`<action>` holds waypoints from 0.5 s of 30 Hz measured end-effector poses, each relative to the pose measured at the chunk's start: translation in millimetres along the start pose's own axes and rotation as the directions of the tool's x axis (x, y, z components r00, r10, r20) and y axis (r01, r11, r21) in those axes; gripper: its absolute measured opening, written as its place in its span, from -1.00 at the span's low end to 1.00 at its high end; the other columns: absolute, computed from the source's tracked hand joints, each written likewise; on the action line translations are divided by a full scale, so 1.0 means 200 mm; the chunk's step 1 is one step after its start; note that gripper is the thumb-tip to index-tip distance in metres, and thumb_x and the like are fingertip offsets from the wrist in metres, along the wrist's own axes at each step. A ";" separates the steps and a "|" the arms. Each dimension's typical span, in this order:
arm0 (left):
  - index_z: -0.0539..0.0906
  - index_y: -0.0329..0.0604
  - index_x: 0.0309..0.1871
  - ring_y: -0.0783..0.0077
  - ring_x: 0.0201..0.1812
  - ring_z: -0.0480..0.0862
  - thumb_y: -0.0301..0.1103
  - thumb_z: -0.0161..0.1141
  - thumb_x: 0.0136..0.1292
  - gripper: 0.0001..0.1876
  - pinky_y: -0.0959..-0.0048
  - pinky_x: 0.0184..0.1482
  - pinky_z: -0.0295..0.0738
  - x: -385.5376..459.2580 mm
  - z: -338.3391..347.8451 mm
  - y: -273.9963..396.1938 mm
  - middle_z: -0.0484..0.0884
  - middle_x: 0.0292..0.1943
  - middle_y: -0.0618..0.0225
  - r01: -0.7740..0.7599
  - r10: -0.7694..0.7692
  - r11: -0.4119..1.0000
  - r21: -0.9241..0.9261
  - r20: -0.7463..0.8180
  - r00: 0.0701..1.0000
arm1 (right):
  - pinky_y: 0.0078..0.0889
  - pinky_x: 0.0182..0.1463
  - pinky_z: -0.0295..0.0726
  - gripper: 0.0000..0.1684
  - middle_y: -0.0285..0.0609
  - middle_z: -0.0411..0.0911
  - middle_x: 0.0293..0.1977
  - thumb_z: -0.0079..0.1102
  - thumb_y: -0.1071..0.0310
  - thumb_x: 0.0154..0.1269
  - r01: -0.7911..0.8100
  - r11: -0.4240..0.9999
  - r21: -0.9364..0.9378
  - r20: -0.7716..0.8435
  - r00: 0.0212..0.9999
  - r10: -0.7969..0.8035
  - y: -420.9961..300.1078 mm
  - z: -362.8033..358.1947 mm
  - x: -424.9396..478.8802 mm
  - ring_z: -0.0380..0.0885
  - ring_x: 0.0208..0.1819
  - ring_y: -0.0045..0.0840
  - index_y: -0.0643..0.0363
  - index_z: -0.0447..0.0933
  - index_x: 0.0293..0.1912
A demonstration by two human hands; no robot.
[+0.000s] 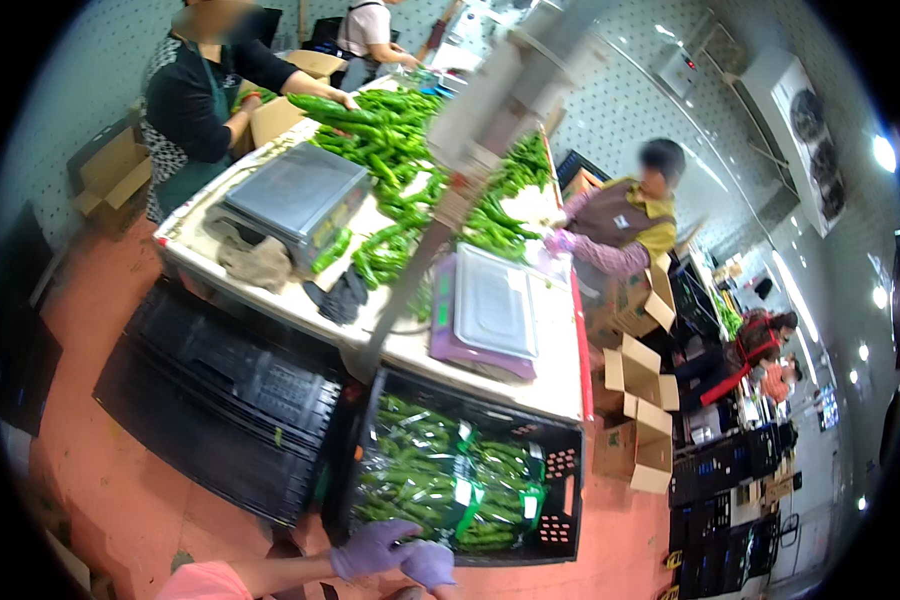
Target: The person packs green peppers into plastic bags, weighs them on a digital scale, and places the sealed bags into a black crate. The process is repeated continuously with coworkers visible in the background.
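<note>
My left hand (pixel 371 547), in a purple glove, reaches in from the lower left below a pink sleeve. My right hand (pixel 429 564), gloved in a paler purple, meets its fingers at the near edge of a black plastic crate (pixel 566 491). Whether either hand grips anything is hidden where the fingers overlap. Inside the crate lie clear plastic bags of green peppers (pixel 420 457), with green print and white labels.
Behind the crate stands a white-topped table (pixel 555 390) heaped with loose green peppers (pixel 390 112). On it are a purple-based scale (pixel 495 307), a grey scale (pixel 298 199), a cloth (pixel 255 259) and black gloves (pixel 337 296). A metal post (pixel 409 281) rises beside stacked black crates (pixel 217 397). Cardboard boxes (pixel 637 375) and co-workers surround the table.
</note>
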State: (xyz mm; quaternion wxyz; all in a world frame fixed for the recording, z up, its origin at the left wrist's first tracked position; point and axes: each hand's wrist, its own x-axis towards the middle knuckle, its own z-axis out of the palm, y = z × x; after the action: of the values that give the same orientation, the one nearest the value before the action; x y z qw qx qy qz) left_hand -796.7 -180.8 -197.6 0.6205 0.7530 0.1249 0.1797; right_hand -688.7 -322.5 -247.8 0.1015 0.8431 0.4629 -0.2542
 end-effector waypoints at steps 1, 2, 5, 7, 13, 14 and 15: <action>0.58 -0.14 0.04 0.11 -0.09 0.65 -0.19 0.23 0.20 -0.62 0.31 -0.05 0.55 0.03 0.15 0.04 0.64 -0.08 0.10 0.026 -0.029 0.999 0.029 0.078 0.997 | -0.15 -0.28 0.58 -0.74 -0.15 0.63 -0.38 0.11 0.06 0.09 0.009 0.996 0.084 0.056 0.998 -0.013 0.01 -0.07 -0.02 0.64 -0.29 -0.28 -0.06 0.67 -0.35; 0.54 -0.21 0.09 0.06 -0.07 0.63 -0.12 0.20 0.20 -0.54 0.24 -0.02 0.52 0.10 0.32 0.09 0.62 -0.05 0.07 -0.080 0.054 0.986 0.146 0.173 0.983 | -0.14 -0.28 0.58 -0.74 -0.14 0.63 -0.37 0.10 0.07 0.11 0.050 0.992 0.119 0.029 0.998 -0.054 0.04 -0.05 -0.03 0.64 -0.29 -0.27 -0.05 0.66 -0.35; 0.41 -0.33 0.18 0.00 0.09 0.52 0.02 0.16 0.18 -0.35 0.14 0.10 0.41 0.28 0.87 0.03 0.51 0.08 -0.02 -0.249 0.135 0.897 0.366 0.309 0.941 | -0.13 -0.27 0.58 -0.74 -0.11 0.63 -0.36 0.08 0.08 0.14 0.271 0.940 0.210 -0.092 0.962 -0.257 0.14 0.14 -0.10 0.63 -0.29 -0.23 -0.03 0.65 -0.34; 0.35 -0.32 0.26 -0.03 0.21 0.44 0.10 0.10 0.20 -0.27 0.14 0.22 0.32 0.39 1.16 0.02 0.41 0.21 -0.09 -0.242 0.035 0.805 0.541 0.365 0.930 | -0.12 -0.26 0.57 -0.75 -0.09 0.63 -0.35 0.06 0.10 0.16 0.397 0.873 0.282 -0.159 0.917 -0.366 0.23 0.37 -0.19 0.63 -0.29 -0.20 -0.02 0.64 -0.33; 0.51 -0.29 0.07 -0.03 0.05 0.58 0.18 0.08 0.17 -0.34 0.14 0.10 0.42 0.61 1.67 0.03 0.57 0.02 -0.11 0.192 -0.488 0.738 0.647 0.316 0.813 | -0.08 -0.25 0.56 -0.75 -0.03 0.62 -0.32 0.01 0.13 0.24 0.520 0.689 0.505 -0.309 0.854 -0.418 0.94 1.04 -0.64 0.61 -0.29 -0.12 0.01 0.61 -0.31; 0.54 -0.27 -0.07 -0.01 -0.09 0.62 0.15 0.09 0.18 -0.42 0.14 -0.02 0.46 0.64 1.69 0.08 0.60 -0.14 -0.03 0.048 -0.349 0.669 0.741 0.257 0.901 | -0.08 -0.25 0.56 -0.75 -0.02 0.62 -0.32 0.01 0.14 0.25 0.515 0.690 0.509 -0.352 0.856 -0.379 1.11 1.13 -0.67 0.61 -0.29 -0.11 0.02 0.60 -0.30; 0.57 -0.24 -0.22 0.02 -0.23 0.65 0.13 0.10 0.18 -0.49 0.14 -0.14 0.50 0.61 1.71 0.09 0.64 -0.30 0.04 -0.059 -0.213 0.580 0.813 0.220 0.952 | -0.07 -0.24 0.55 -0.75 -0.01 0.62 -0.32 0.00 0.15 0.26 0.505 0.693 0.515 -0.388 0.858 -0.337 1.29 1.26 -0.73 0.61 -0.29 -0.09 0.02 0.60 -0.30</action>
State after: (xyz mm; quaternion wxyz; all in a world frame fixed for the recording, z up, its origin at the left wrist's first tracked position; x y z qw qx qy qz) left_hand -541.0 -439.2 -223.2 0.2264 0.9642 0.1323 -0.0388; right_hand -623.4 -673.9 -401.9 -0.2947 0.7264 0.5494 -0.2893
